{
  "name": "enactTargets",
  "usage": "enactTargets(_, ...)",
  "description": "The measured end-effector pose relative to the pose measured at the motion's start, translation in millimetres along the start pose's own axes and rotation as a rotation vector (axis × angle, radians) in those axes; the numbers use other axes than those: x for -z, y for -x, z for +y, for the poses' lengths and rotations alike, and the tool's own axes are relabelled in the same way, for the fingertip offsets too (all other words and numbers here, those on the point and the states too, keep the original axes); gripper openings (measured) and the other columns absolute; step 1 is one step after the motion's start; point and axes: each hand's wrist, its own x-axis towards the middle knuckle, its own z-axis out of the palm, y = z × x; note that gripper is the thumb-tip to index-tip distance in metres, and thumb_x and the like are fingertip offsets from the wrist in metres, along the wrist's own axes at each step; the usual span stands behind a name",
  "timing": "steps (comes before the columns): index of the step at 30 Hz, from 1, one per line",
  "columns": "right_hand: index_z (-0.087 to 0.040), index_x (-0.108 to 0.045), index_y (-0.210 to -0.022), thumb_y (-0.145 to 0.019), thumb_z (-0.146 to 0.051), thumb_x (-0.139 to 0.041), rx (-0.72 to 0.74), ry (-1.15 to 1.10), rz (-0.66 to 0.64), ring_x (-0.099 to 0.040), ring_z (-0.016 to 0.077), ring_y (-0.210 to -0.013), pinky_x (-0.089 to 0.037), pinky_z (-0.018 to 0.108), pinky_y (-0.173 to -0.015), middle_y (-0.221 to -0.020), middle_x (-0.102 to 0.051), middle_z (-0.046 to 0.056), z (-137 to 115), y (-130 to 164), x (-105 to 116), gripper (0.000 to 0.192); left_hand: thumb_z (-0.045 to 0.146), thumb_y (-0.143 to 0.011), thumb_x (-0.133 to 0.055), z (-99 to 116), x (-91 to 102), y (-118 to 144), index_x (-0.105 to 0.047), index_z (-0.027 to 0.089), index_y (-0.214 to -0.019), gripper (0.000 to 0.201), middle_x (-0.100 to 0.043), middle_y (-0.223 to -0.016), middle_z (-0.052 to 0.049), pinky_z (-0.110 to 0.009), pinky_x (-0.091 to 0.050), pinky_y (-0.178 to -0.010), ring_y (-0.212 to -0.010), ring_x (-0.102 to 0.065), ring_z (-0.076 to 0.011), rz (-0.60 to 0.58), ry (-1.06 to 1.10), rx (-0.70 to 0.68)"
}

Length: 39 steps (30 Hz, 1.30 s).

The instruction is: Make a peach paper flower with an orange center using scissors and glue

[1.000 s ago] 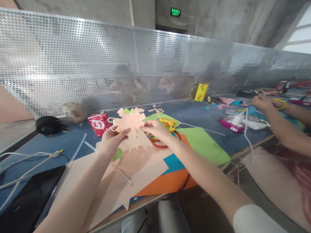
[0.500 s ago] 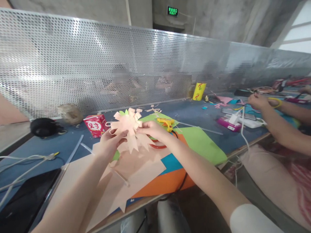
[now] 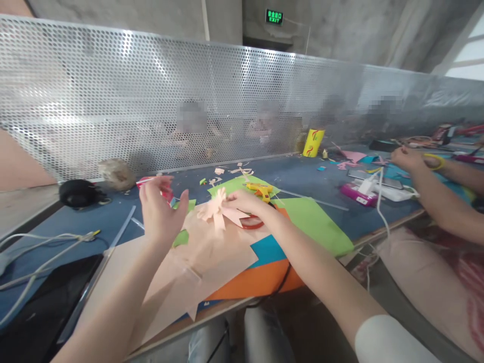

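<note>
A peach paper flower cut-out (image 3: 218, 212) with spiky petals lies tilted low over the peach sheets (image 3: 212, 257), pinched at its right side by my right hand (image 3: 247, 202). My left hand (image 3: 161, 209) is raised above the table to the left of the flower, fingers spread, holding nothing. A red milk carton (image 3: 166, 194) is mostly hidden behind that hand. A yellow glue gun (image 3: 260, 190) and red scissors (image 3: 252, 222) lie just beyond my right hand.
Green (image 3: 313, 222), orange (image 3: 260, 280) and blue paper sheets overlap on the blue table. A black tablet (image 3: 45, 297) and white cables (image 3: 41, 247) lie at left. A perforated metal screen (image 3: 151, 101) backs the table. Another person's arms (image 3: 434, 191) work at right near a yellow cup (image 3: 313, 142).
My left hand let go of the flower and lifted away with fingers spread. My right hand lowered the flower toward the peach sheets.
</note>
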Motion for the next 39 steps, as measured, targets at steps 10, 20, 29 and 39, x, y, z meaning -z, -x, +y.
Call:
enactTargets(10,-0.018,-0.063,-0.083,-0.083,-0.026,-0.055,0.050,0.389,0.080,-0.061,0.0182,-0.084,-0.043,0.027,-0.073,-0.092,-0.067,0.006,-14.4,48.9,42.7,0.012,0.027,-0.081,-0.056,33.6,-51.8,95.8,-0.059,0.016,-0.101,0.024,-0.066,-0.090,-0.010,-0.042,-0.047,-0.069,-0.086,-0.059,-0.0285,-1.189,-0.900,-0.695)
enactTargets(20,-0.015,-0.046,-0.130,-0.087,-0.033,-0.049,0.056,0.745,0.032,-0.038,0.0285,-0.128,-0.035,0.048,-0.103,-0.141,-0.039,0.015,39.7,179.0,36.7,0.047,0.012,-0.079,-0.052,13.5,-53.4,116.0,-0.061,0.012,-0.083,0.010,-0.062,-0.067,-0.004,-0.031,-0.044,-0.044,-0.058,-0.058,-0.0200,-1.010,-0.911,-1.180)
enactTargets(29,-0.011,-0.051,-0.127,-0.068,-0.004,-0.042,-0.009,0.732,0.049,-0.045,0.0249,-0.123,-0.037,0.044,-0.104,-0.134,-0.049,0.013,43.3,174.7,50.4,0.060,0.001,-0.071,-0.049,15.8,-52.6,127.4,-0.063,0.009,-0.096,0.030,-0.068,-0.071,-0.006,-0.028,-0.048,-0.043,-0.057,-0.064,-0.0207,-0.987,-1.046,-0.985)
enactTargets(39,-0.018,-0.038,-0.136,-0.078,-0.021,-0.052,0.145,0.653,0.217,-0.046,0.0265,-0.122,-0.040,0.046,-0.099,-0.135,-0.047,0.013,62.7,152.2,56.0,0.059,0.020,-0.088,-0.037,46.1,-57.6,78.3,-0.062,0.024,-0.092,0.026,-0.071,-0.094,-0.002,-0.026,-0.050,-0.061,-0.075,-0.068,-0.0182,-0.849,-0.971,-0.303)
